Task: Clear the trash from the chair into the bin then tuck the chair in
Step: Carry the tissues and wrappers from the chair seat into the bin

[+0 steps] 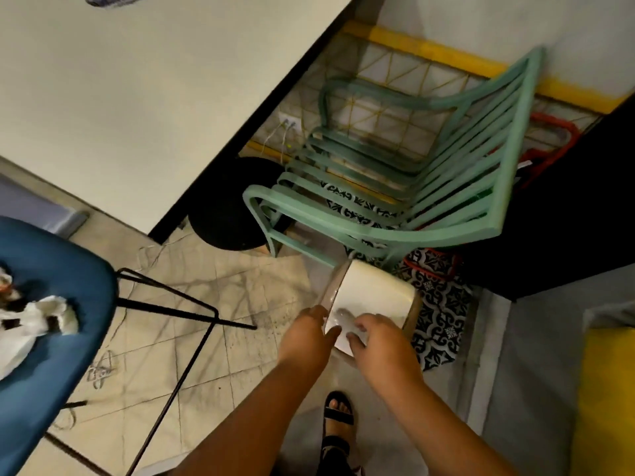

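While both hands are gripping the white bin [374, 293], crumpled trash [37, 321] is lying on the blue chair [51, 269].
Left hand [305, 338] and right hand [381, 345] are curling fingers on the bin's near end; the chair is sitting at nine o'clock, well apart.

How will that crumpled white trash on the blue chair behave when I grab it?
The crumpled white trash looks like thin paper or plastic, so it is probably light and floppy, sagging rather than holding its shape. It lies loose near the edge of the blue chair, so bits may drop off. It is unlikely to roll.
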{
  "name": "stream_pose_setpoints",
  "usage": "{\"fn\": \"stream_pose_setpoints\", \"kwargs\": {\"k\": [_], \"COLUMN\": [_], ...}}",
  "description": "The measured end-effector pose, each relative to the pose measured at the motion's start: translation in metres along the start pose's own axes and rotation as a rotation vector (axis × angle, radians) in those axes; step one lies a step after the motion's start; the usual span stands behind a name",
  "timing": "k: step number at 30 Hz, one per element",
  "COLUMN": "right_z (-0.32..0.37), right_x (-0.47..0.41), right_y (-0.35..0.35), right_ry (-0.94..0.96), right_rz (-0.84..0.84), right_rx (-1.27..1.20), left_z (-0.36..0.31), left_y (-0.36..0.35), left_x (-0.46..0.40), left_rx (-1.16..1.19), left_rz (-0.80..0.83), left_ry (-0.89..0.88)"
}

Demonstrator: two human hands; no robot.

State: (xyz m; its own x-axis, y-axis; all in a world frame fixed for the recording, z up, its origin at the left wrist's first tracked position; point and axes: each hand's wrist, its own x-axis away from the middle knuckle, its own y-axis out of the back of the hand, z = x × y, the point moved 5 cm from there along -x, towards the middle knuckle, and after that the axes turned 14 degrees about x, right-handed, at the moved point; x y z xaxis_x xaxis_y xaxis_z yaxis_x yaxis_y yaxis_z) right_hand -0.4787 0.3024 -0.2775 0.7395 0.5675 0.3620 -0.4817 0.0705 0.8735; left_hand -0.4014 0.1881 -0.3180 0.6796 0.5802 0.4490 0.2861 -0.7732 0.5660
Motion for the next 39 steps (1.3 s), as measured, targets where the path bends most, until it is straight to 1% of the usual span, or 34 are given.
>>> {"fn": "stream_pose_setpoints", "kwargs": {"k": [3,6,8,12,16,19,22,25,28,30,35,39], "right_z": [0.060,0.131,0.190,0.277,0.352,0.390,0.415,0.434,0.447,0.450,0.447,0.436], "right_x": [-0.008,-0.005,0.008,0.034,0.056,0.056,0.044,0.025,0.009,0.002,-0.001,-0.010], "right_y": [0.014,0.017,0.012,0.000,-0.019,-0.034,-0.051,-0.072,-0.092,-0.103,-0.104,-0.093], "right_ry": [0.171,0.360,0.503,0.684,0.847,0.873,0.812,0.759,0.763,0.777,0.821,0.840], "right_rz": [0.010,0.066,0.102,0.138,0.119,0.078,0.076,0.099,0.114,0.145,0.150,0.135], "right_rx": [0.022,0.084,0.129,0.121,0.067,0.052,0.036,0.139,0.293,0.330,0.294,0.180], "left_z": [0.012,0.032,0.053,0.077,0.108,0.131,0.151,0.167,0.179,0.185,0.187,0.185], "left_y": [0.062,0.131,0.184,0.264,0.316,0.333,0.337,0.334,0.332,0.332,0.334,0.335], "left_x": [0.024,0.055,0.085,0.136,0.173,0.187,0.194,0.193,0.186,0.180,0.158,0.132], "left_rx": [0.058,0.138,0.210,0.301,0.373,0.389,0.413,0.393,0.318,0.259,0.136,-0.028], "left_rz": [-0.182,-0.374,-0.528,-0.777,-0.935,-0.987,-1.019,-1.035,-1.030,-1.020,-0.972,-0.903], "left_ry": [-0.003,0.015,0.023,-0.020,-0.014,0.044,0.103,0.127,0.215,0.254,0.280,0.285]}}
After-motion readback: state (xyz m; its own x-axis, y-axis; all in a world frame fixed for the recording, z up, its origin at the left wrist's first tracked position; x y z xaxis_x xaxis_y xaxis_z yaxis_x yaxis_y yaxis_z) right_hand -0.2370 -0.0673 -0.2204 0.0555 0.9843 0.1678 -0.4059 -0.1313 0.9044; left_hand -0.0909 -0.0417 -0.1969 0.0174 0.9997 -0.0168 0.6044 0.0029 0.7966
